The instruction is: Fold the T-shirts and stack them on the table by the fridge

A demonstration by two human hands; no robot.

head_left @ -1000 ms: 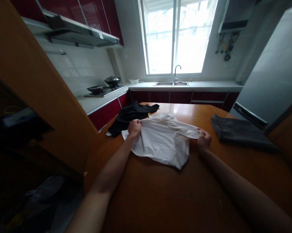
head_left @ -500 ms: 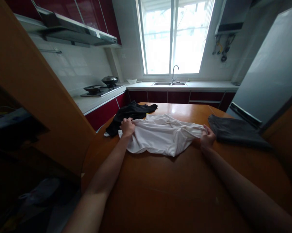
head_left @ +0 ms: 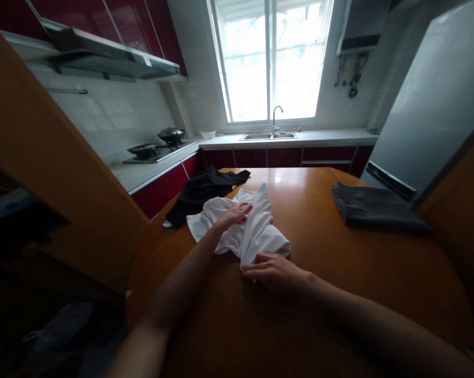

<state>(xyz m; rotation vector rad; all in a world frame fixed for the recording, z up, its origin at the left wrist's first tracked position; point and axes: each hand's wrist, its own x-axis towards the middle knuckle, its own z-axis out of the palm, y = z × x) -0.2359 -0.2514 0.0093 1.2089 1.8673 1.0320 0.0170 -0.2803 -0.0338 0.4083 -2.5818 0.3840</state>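
Head view: we see a white garment (head_left: 264, 239) crumpled on the wooden table (head_left: 311, 210), left hand (head_left: 237, 214) over its middle, right hand (head_left: 275, 270) at its near edge; can't tell if either pinches fabric. Black clothing (head_left: 203, 190) far left, folded gray cloth (head_left: 374, 207) right.

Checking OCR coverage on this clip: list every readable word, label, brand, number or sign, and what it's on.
No readable text anywhere in view.
Range hood: possible small marks near its right end, too blurred to read.
White garment: no lettering visible.
Black garment: a bit of yellow shows, no letters discernible.
Refrigerator: nothing legible.
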